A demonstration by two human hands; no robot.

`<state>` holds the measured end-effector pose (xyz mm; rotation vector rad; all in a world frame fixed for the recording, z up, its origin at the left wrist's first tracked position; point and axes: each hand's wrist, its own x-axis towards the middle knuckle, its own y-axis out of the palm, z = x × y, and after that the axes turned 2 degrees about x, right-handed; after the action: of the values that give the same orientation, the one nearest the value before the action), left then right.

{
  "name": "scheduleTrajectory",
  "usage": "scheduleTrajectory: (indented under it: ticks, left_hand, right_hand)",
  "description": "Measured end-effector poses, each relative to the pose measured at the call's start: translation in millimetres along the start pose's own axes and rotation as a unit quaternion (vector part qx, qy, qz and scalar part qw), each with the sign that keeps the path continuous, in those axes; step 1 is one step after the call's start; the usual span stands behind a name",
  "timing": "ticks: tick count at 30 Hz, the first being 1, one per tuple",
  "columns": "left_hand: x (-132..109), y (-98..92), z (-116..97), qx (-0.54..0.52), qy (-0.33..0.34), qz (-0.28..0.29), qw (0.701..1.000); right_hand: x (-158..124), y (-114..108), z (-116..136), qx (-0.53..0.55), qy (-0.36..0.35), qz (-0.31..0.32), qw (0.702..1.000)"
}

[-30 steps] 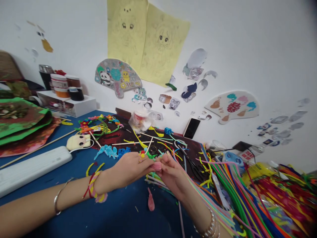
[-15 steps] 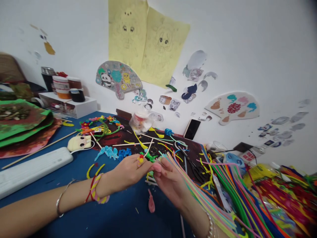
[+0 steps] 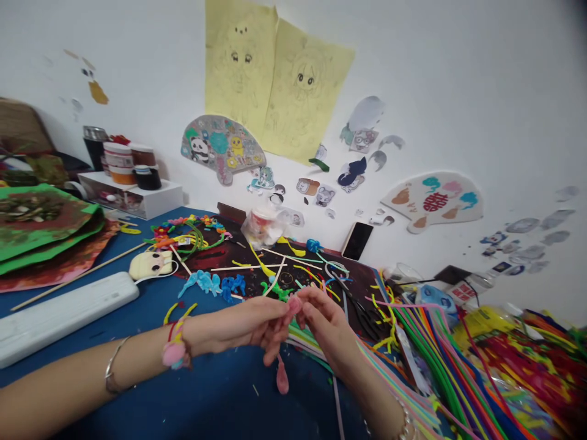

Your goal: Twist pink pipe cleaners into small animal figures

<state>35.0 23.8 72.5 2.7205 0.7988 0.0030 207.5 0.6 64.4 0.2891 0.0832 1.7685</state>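
Observation:
Between both hands is a small pink fuzzy piece (image 3: 294, 305). My left hand (image 3: 250, 322) pinches it from the left, thumb on top, the other fingers curled below. The fingertips of my right hand (image 3: 326, 324) close on its right side. Just under my left fingers, a pink loop-shaped fuzzy piece (image 3: 282, 377) lies on the blue table (image 3: 215, 403). Green twisted pieces (image 3: 275, 291) are just behind the hands. Long pastel fuzzy stems (image 3: 389, 379) run beneath my right hand and forearm.
A white power strip (image 3: 68, 318) lies at left. Blue fuzzy shapes (image 3: 202, 283), black scissors (image 3: 362, 315) and a phone (image 3: 358, 241) are behind the hands. Bundles of coloured stems (image 3: 454, 360) cover the right side. A white box (image 3: 156, 200) stands at back left.
My left hand has rolled over and its lower fingers now show beneath the pink piece. A pink puff on my left wristband has come into view. My right hand has shifted slightly right.

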Motion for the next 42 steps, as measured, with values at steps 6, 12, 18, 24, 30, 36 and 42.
scheduleTrajectory:
  ticks: [6, 12, 18, 24, 30, 36, 42]
  left_hand:
    - [2, 2.7, 15, -0.076, 0.004, 0.082, 0.994]
    - [5, 1.9, 20, -0.1, 0.001, 0.075, 0.992]
    - [8, -1.9, 22, -0.176, 0.023, 0.077, 0.981]
    - [13, -10.5, 33, -0.134, 0.027, 0.028, 0.99]
    - [14, -7.6, 34, -0.077, 0.045, -0.004, 0.996]
    - [12, -4.7, 33, -0.047, 0.058, -0.011, 0.997]
    - [12, -4.9, 35, -0.013, 0.099, 0.005, 0.995]
  right_hand:
    - [-3, -4, 9, -0.279, -0.099, 0.009, 0.955]
    - [-3, -8, 11, -0.386, -0.174, 0.016, 0.906]
    - [-3, -9, 12, -0.352, -0.175, 0.03, 0.919]
    - [-4, -15, 9, -0.48, -0.214, 0.07, 0.848]
    - [0, -29, 0, -0.584, -0.236, 0.115, 0.768]
    - [1, -27, 0, -0.617, -0.244, 0.124, 0.737]
    - [0, -25, 4, -0.549, -0.281, 0.115, 0.778]
